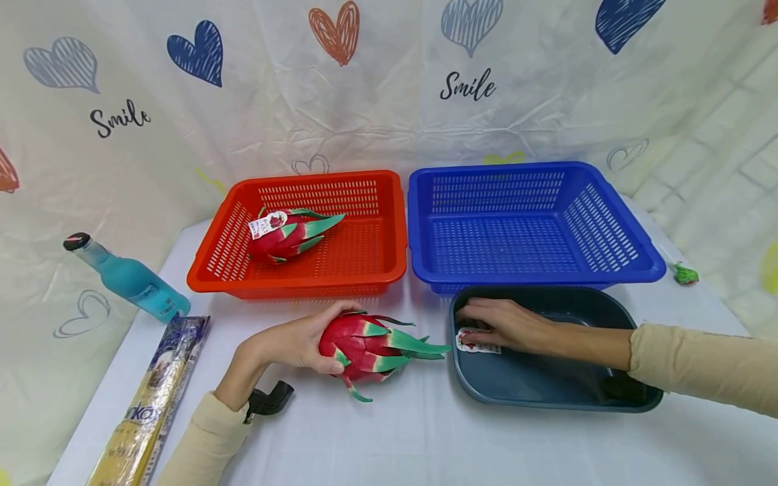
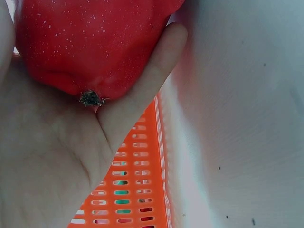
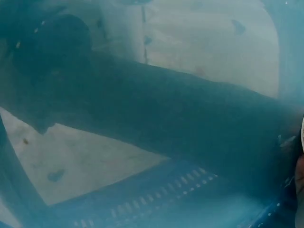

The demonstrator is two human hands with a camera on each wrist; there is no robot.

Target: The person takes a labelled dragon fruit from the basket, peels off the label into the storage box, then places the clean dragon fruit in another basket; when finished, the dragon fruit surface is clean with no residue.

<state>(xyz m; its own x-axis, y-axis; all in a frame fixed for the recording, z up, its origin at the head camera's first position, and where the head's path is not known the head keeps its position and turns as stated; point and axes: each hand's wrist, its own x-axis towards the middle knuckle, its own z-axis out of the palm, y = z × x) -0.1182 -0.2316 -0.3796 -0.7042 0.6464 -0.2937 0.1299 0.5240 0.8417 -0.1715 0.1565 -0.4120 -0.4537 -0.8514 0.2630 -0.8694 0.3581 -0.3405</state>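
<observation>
My left hand (image 1: 306, 341) grips a red dragon fruit (image 1: 365, 344) with green-tipped scales, in front of the red basket. In the left wrist view, the fruit's dark stem end (image 2: 91, 98) sits against the palm (image 2: 47, 142). Inside the dark blue-grey basin (image 1: 547, 388), my right hand (image 1: 504, 324) is at the left end, its thumb over a white printed label (image 1: 483, 347) with a dragon fruit picture. The fingertips there are partly hidden. The right wrist view shows mostly the basin's shiny surface (image 3: 142, 109), with a finger (image 3: 299, 183) at the right edge.
A red basket (image 1: 316, 287) holds another dragon fruit (image 1: 292, 236) bearing a similar label. Beside it stands a blue basket (image 1: 541, 273). At left lie a blue drink bottle (image 1: 140, 283) and a yellow packet (image 1: 142, 418). A small green item (image 1: 685, 274) lies at far right.
</observation>
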